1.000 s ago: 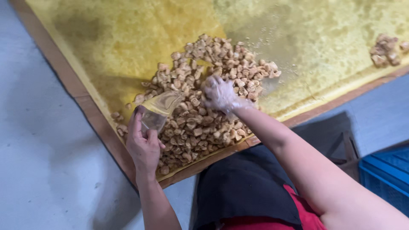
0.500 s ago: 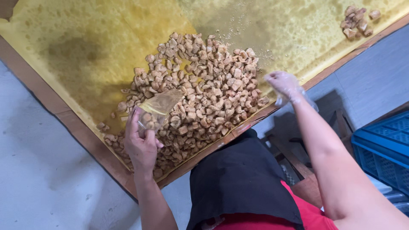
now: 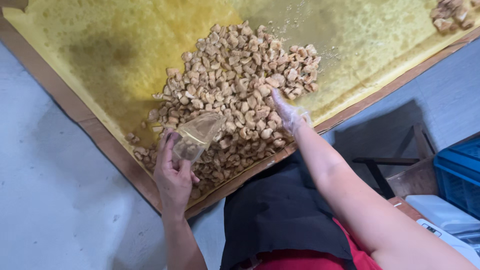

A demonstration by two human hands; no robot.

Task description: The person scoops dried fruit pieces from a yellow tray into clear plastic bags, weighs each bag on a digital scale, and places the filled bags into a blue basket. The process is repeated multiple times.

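The left hand (image 3: pixel 173 172) grips a clear bag (image 3: pixel 197 136) by its mouth while the gloved right hand (image 3: pixel 287 112) reaches, fingers spread, onto the pile of brown chunks (image 3: pixel 235 85).

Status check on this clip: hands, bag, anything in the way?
Left hand grips clear bag, mouth open. Gloved right hand down on pile of fried pieces. Nothing between them.

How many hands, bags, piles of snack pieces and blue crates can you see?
Hands: 2 (left hand, right hand in a thin clear glove)
Clear plastic bags: 1 (bag, held by the left hand)
Piles of brown snack pieces: 2 (big pile, small pile at the far corner)
Blue crates: 1 (crate)
Total: 6
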